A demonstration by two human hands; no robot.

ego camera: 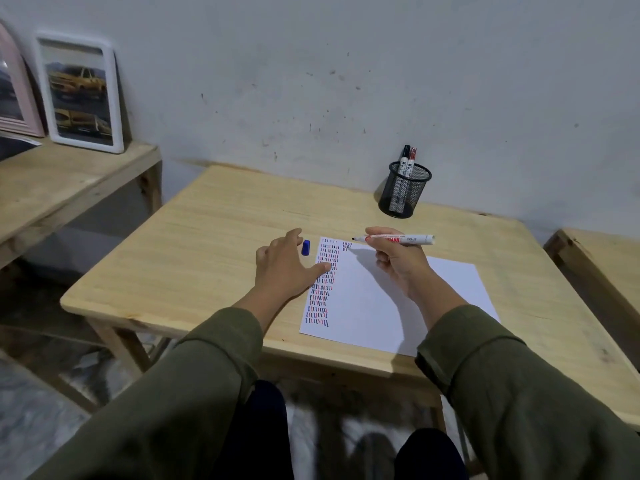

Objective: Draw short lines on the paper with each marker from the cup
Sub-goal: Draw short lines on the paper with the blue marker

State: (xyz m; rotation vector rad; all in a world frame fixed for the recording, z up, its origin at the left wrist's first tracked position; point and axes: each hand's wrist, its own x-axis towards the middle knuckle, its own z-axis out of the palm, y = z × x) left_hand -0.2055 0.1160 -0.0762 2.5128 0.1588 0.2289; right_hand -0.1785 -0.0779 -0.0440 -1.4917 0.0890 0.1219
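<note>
A white sheet of paper (pixel 398 299) lies on the wooden table (pixel 207 237), with columns of short blue, red and black lines down its left side. My right hand (pixel 398 261) holds an uncapped white marker (pixel 412 239) level above the paper's top edge, tip pointing left. My left hand (pixel 287 265) rests spread on the table, thumb on the paper's left edge. A blue cap (pixel 305 247) lies just beyond its fingers. A black mesh cup (pixel 403 192) at the back holds a black-capped marker (pixel 403 161) and a red-capped marker (pixel 411 162).
A second wooden table (pixel 69 181) at the left carries a white picture frame (pixel 81 95) and a pink frame (pixel 14 98) leaning on the wall. Another table's corner (pixel 595 258) shows at the right. My knees are below the front edge.
</note>
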